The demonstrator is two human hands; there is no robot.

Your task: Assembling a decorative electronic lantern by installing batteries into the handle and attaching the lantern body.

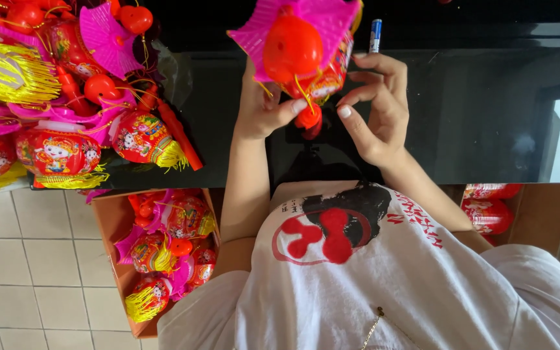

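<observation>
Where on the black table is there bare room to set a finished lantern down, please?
The black table is bare to the right of the right hand, as far as its right edge. A narrower strip lies between the left hand and the lantern pile. The table's left end is crowded, and the floor box is nearly full.

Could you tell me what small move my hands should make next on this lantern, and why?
Probably press the small red piece home with the left hand, the right hand steadying the toy lantern: both hands pinch at its lower end, and the piece looks only loosely seated.
</observation>
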